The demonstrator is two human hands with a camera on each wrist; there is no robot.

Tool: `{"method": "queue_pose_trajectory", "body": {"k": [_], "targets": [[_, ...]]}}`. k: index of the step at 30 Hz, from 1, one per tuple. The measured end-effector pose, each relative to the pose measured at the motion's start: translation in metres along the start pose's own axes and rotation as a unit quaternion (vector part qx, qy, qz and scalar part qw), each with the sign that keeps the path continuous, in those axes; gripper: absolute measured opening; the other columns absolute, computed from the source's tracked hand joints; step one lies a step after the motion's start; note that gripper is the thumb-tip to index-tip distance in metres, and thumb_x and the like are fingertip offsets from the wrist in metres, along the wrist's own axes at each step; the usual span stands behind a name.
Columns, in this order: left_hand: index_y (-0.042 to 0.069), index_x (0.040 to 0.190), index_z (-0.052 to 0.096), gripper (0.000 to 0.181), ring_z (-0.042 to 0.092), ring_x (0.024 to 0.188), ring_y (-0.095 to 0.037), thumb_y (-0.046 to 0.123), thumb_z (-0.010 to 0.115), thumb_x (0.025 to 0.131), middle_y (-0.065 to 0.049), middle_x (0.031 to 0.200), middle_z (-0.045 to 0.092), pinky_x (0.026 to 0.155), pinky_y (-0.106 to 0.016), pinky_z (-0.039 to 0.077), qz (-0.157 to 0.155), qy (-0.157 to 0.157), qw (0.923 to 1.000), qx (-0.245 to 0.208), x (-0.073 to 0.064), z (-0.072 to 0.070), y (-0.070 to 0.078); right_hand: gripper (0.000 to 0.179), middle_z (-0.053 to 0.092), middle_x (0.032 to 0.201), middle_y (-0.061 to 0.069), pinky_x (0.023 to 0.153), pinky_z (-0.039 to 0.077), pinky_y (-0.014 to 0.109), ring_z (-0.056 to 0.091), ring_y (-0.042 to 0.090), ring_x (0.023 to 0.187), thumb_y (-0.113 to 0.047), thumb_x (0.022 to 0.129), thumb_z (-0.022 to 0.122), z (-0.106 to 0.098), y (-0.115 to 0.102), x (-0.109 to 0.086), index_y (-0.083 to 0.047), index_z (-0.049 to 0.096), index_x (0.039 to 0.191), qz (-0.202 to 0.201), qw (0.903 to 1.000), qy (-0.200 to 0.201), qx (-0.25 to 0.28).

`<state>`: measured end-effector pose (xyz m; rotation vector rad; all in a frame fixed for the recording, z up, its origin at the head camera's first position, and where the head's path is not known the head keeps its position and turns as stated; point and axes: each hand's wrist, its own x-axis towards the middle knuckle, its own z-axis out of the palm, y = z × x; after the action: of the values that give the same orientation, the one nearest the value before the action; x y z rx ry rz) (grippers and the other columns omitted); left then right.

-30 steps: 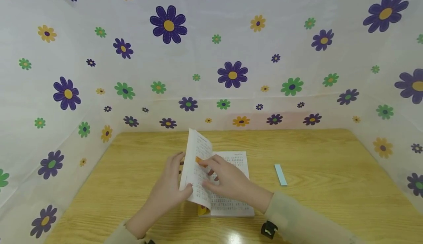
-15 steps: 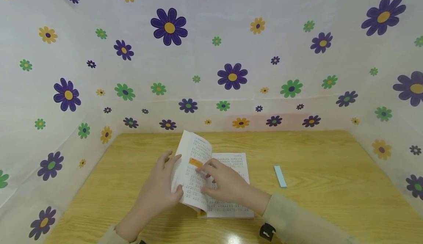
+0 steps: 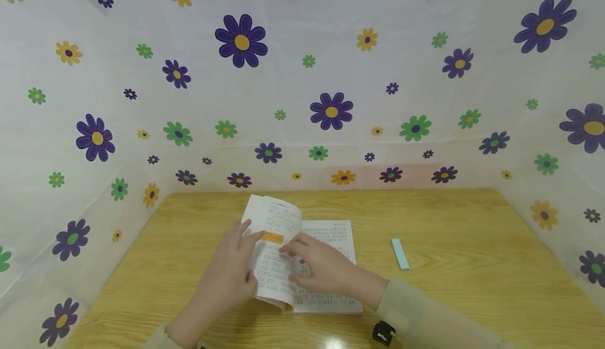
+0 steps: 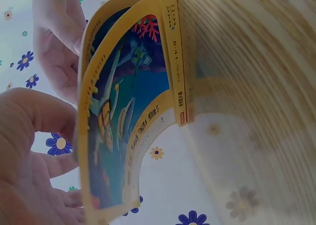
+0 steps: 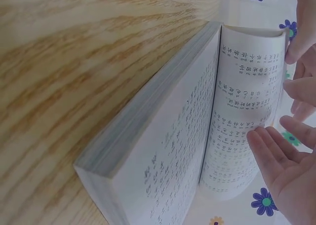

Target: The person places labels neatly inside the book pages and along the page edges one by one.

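Note:
An open book point(image 3: 326, 231) with printed text rests on the table, its left part raised and curved. Across the left page lies a short orange strip point(image 3: 273, 238). My left hand point(image 3: 227, 265) rests along that page's outer edge, one fingertip at the strip's left end and the thumb lower down. My right hand point(image 3: 321, 267) has its loosely bent fingertips at the page just below the strip, with nothing held. In the left wrist view the illustrated cover point(image 4: 133, 86) faces the camera and bows outward. The right wrist view shows the right hand's fingertips point(image 5: 261, 136) against the curved page.
A pale blue strip point(image 3: 400, 254) lies on the wooden table point(image 3: 454, 286) to the right of the book. White cloth point(image 3: 283, 76) with a flower print surrounds the table at the back and both sides.
The left pages have tilted down to the left, and my left hand has moved left with them. My right fingers have let go of the orange strip, which now lies on the page.

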<state>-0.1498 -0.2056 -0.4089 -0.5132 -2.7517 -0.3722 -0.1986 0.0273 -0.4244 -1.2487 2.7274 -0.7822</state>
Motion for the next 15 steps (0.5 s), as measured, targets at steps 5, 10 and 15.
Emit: {"method": "queue_pose_trajectory", "body": {"k": [5, 10, 15], "targets": [[0.006, 0.139, 0.063, 0.073, 0.047, 0.147, -0.053, -0.014, 0.075, 0.069, -0.028, 0.156, 0.051, 0.121, -0.067, 0.043, 0.004, -0.021, 0.9997, 0.008, 0.000, 0.004, 0.000, 0.046, 0.066, 0.139, 0.000, 0.113, 0.055, 0.030, 0.064, 0.013, 0.129, -0.026, 0.099, 0.076, 0.001, -0.001, 0.000, -0.015, 0.063, 0.142, -0.011, 0.9998, -0.015, -0.008], [0.009, 0.139, 0.063, 0.072, 0.053, 0.143, -0.048, -0.019, 0.074, 0.074, -0.025, 0.153, 0.056, 0.116, -0.062, 0.050, 0.012, -0.051, 0.9986, -0.003, 0.000, 0.012, -0.002, 0.046, 0.065, 0.141, -0.002, 0.117, 0.053, 0.029, 0.062, 0.012, 0.134, -0.028, 0.100, 0.075, 0.002, -0.001, 0.000, -0.017, 0.062, 0.142, -0.012, 0.9994, -0.029, -0.018], [0.007, 0.137, 0.065, 0.068, 0.054, 0.143, -0.047, -0.013, 0.083, 0.074, -0.025, 0.152, 0.057, 0.118, -0.061, 0.049, 0.021, -0.061, 0.9979, -0.001, -0.003, 0.017, -0.003, 0.046, 0.065, 0.143, -0.003, 0.117, 0.053, 0.029, 0.062, 0.012, 0.134, -0.029, 0.100, 0.075, 0.002, -0.001, -0.001, -0.018, 0.062, 0.142, -0.009, 0.9991, -0.039, -0.017]]}}
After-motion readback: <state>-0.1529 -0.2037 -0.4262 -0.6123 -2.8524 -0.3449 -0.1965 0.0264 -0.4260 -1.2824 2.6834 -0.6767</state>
